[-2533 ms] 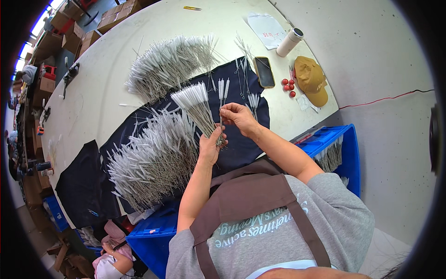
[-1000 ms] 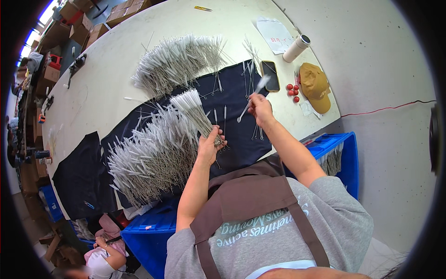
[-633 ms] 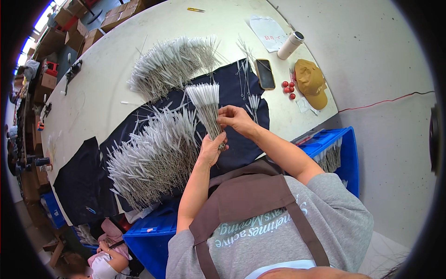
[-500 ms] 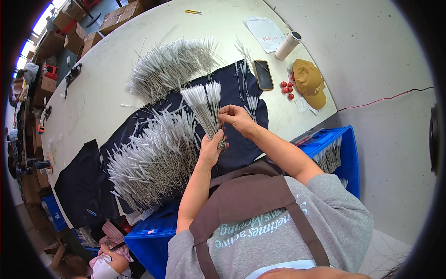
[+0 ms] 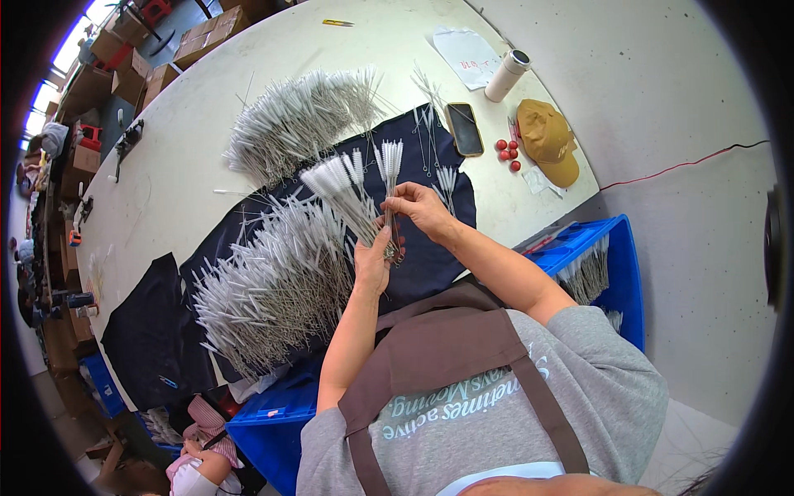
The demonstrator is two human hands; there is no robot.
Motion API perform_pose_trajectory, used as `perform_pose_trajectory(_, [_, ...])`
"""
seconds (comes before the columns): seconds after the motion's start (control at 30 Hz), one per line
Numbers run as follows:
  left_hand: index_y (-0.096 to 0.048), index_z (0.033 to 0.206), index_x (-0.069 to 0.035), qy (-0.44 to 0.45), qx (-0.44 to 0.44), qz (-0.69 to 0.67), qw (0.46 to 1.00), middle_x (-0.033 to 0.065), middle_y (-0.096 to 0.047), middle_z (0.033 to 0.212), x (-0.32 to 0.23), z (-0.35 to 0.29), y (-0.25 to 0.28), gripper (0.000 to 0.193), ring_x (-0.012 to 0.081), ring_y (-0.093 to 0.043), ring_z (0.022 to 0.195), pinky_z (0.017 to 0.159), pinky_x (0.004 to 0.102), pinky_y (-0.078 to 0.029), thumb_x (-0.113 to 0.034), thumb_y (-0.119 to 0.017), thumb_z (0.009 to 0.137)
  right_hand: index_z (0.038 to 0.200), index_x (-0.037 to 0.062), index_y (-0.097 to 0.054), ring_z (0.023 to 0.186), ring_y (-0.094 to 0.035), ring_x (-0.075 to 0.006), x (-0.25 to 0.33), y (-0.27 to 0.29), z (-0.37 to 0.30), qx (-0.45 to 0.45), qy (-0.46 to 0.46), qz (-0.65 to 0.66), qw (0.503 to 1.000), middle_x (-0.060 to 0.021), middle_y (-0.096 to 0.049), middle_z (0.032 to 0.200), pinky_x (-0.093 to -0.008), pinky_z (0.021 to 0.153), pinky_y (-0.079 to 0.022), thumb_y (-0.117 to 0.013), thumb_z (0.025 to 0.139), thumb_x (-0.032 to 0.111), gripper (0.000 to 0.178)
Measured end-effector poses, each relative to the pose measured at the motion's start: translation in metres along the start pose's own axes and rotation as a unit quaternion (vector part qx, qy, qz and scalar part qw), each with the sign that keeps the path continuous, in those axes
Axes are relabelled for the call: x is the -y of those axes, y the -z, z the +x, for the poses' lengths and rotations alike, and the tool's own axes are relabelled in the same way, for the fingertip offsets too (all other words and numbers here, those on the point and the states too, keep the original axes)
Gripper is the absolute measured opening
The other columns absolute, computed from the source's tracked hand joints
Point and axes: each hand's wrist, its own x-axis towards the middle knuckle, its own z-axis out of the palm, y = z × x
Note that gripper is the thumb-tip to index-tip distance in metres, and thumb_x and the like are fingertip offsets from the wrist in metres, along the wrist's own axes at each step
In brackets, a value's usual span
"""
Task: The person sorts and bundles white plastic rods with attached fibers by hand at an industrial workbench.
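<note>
A thick bundle of wire-handled bottle brushes, with white bristle heads, is gripped near its handle ends by my left hand. The heads fan up and to the left. My right hand is closed, pinching the wire stems of a smaller bunch of brushes standing upright beside the bundle. The lower stems of this bunch run down to my left hand. Left of my hands, a large heap of brushes lies on the dark cloth. Another brush pile sits farther back.
At the right stand a phone, a bottle, red balls and a tan cap on the white table. Blue crates flank me below the table edge. A person sits at the lower left.
The smaller bunch in my right hand has come apart from the main bundle, leaving a gap between their heads. The main bundle now leans more to the left.
</note>
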Motion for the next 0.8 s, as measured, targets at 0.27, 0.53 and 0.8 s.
perform_pose_trajectory(0.27, [-0.048, 0.108, -0.010, -0.007, -0.005, -0.031, 0.999, 0.0003, -0.053, 0.089, 0.004, 0.003, -0.005, 0.027, 0.0124, -0.054, 0.073, 0.059, 0.0289, -0.049, -0.014, -0.058, 0.083, 0.091, 0.0014, -0.057, 0.077, -0.056, -0.0108, -0.003, 0.004, -0.004, -0.059, 0.015, -0.042, 0.997, -0.0047, -0.061, 0.085, -0.0230, 0.068, -0.044, -0.062, 0.080, 0.013, 0.017])
perform_pose_trajectory(0.53, [-0.046, 0.109, -0.009, -0.041, -0.020, -0.008, 0.999, -0.0006, -0.051, 0.088, 0.005, 0.004, -0.005, 0.030, 0.0100, -0.051, 0.072, 0.059, 0.0279, -0.048, -0.012, -0.059, 0.082, 0.091, 0.0033, -0.053, 0.076, -0.059, -0.0137, -0.005, 0.001, -0.006, -0.059, 0.000, 0.055, 0.997, -0.0056, -0.061, 0.085, -0.0243, 0.065, -0.049, -0.060, 0.081, 0.010, 0.014])
perform_pose_trajectory(0.8, [-0.046, 0.107, -0.008, -0.047, -0.026, 0.004, 0.999, 0.0011, -0.052, 0.090, 0.002, 0.000, -0.007, 0.029, 0.0112, -0.053, 0.073, 0.060, 0.0276, -0.047, -0.012, -0.059, 0.082, 0.086, 0.0017, -0.053, 0.069, -0.058, -0.0113, -0.006, -0.001, -0.012, -0.080, -0.001, 0.073, 0.994, -0.0049, -0.060, 0.079, -0.0230, 0.059, -0.049, -0.062, 0.080, 0.011, 0.014])
